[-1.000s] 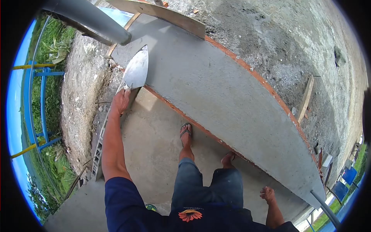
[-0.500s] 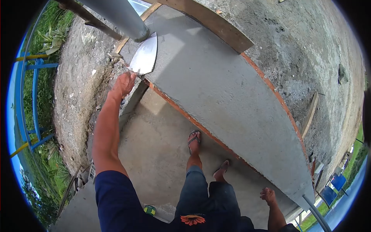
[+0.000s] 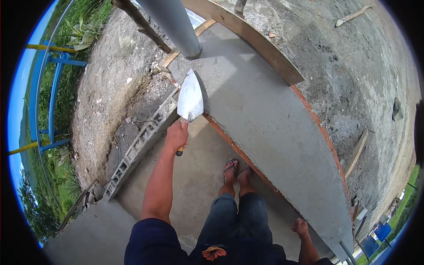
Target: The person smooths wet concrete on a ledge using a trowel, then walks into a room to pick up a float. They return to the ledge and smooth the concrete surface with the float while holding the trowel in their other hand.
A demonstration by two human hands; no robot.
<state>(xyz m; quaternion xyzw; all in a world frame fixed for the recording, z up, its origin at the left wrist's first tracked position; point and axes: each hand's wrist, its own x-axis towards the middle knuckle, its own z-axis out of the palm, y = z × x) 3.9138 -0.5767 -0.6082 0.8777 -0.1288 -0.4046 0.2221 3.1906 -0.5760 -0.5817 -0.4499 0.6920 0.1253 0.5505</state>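
My left hand [image 3: 177, 136] grips the wooden handle of a steel trowel [image 3: 190, 99]. Its pointed blade lies against the near left edge of a long slab of smooth grey wet cement [image 3: 260, 119], a little short of the grey pipe [image 3: 173, 24] that rises out of the slab's far end. My right hand [image 3: 300, 228] hangs low at my side with its fingers curled and nothing in it, close to the slab's near edge. My feet in sandals [image 3: 230, 168] stand together on the lower concrete floor [image 3: 190, 185] beside the slab.
Wooden form boards [image 3: 251, 42] line the slab's far side, with rough gravel ground [image 3: 353, 66] beyond. A row of hollow concrete blocks [image 3: 137, 148] runs left of the floor. Blue and yellow railings [image 3: 46, 88] and grass lie far left.
My left hand drew the trowel back from the pipe's base toward me along the slab's edge. My feet stepped closer together and the view shifted left along the slab.
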